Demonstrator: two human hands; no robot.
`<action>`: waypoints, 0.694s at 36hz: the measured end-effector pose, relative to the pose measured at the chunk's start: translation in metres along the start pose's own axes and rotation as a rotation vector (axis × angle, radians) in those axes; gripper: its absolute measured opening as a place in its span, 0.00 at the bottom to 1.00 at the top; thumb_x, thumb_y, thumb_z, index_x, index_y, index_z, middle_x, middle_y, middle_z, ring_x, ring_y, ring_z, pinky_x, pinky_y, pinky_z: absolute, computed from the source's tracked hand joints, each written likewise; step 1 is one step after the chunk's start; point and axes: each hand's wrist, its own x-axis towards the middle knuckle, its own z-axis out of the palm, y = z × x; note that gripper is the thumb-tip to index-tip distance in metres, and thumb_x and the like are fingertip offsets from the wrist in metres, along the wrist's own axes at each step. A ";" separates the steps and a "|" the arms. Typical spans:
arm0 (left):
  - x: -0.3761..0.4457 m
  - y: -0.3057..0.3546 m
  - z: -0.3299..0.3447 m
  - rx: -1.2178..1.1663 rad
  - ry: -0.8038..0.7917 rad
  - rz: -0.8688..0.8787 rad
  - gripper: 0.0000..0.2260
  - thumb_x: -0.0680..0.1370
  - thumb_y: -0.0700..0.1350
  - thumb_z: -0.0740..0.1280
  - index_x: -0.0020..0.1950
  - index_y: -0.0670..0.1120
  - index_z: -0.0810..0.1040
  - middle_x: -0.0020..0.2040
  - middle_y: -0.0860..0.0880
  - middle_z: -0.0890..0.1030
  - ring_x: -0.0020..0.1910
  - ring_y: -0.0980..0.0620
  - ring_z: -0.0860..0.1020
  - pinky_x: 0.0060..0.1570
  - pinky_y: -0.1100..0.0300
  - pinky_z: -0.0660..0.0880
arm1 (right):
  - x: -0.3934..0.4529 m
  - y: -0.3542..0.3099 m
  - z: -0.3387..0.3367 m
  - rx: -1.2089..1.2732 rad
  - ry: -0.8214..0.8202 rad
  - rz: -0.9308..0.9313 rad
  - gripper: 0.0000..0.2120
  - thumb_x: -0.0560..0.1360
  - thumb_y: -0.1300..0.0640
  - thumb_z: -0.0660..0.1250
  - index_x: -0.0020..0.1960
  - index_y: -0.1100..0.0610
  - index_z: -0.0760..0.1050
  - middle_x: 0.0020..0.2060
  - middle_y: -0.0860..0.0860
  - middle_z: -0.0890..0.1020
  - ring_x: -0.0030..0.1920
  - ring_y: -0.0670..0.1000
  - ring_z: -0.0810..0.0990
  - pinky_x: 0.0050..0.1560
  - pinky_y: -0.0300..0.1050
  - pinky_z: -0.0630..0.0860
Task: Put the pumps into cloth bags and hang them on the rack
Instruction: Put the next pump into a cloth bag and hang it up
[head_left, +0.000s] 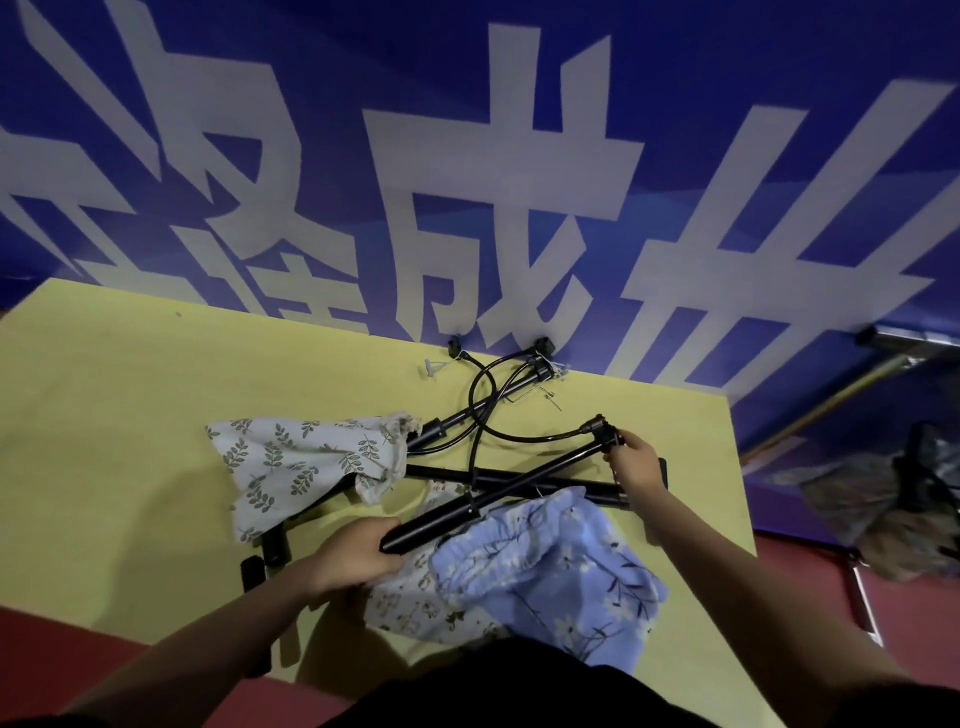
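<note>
A black pump (498, 491) lies slanted above the yellow table (114, 415). My left hand (358, 556) grips its lower end and my right hand (636, 462) holds its upper end by the hose fitting. Under it lie a blue flowered cloth bag (561, 577) and a pale patterned bag (415, 608). A white leaf-print bag (306, 467) lies to the left, with a second black pump (467, 421) sticking out of its mouth. A black rack bar (519, 475) lies flat across the table beneath the held pump.
A blue banner with large white characters (467, 182) rises behind the table. Small black parts and a white tag (431, 366) lie near the far edge. Black rack feet (260, 564) sit at the left front. A dark bundle (893, 509) lies on the red floor at right.
</note>
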 end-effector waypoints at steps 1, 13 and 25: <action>0.000 0.003 -0.002 -0.007 0.000 0.007 0.08 0.70 0.47 0.69 0.48 0.52 0.78 0.39 0.51 0.81 0.35 0.61 0.79 0.32 0.67 0.71 | -0.001 -0.002 -0.001 -0.003 0.010 -0.011 0.19 0.77 0.66 0.55 0.65 0.59 0.74 0.36 0.57 0.77 0.32 0.53 0.66 0.34 0.45 0.60; -0.014 0.028 -0.015 -0.014 -0.016 0.074 0.08 0.72 0.55 0.72 0.47 0.54 0.79 0.36 0.54 0.81 0.31 0.63 0.78 0.32 0.69 0.70 | -0.011 -0.012 -0.018 0.064 0.052 -0.044 0.28 0.66 0.41 0.68 0.53 0.64 0.75 0.40 0.55 0.81 0.41 0.57 0.82 0.40 0.53 0.76; -0.032 0.060 -0.036 0.050 0.063 0.173 0.13 0.76 0.66 0.61 0.54 0.61 0.75 0.35 0.50 0.79 0.30 0.56 0.78 0.34 0.59 0.77 | -0.035 -0.027 -0.054 0.222 0.059 -0.137 0.15 0.81 0.54 0.60 0.56 0.63 0.79 0.39 0.55 0.79 0.32 0.52 0.76 0.34 0.46 0.70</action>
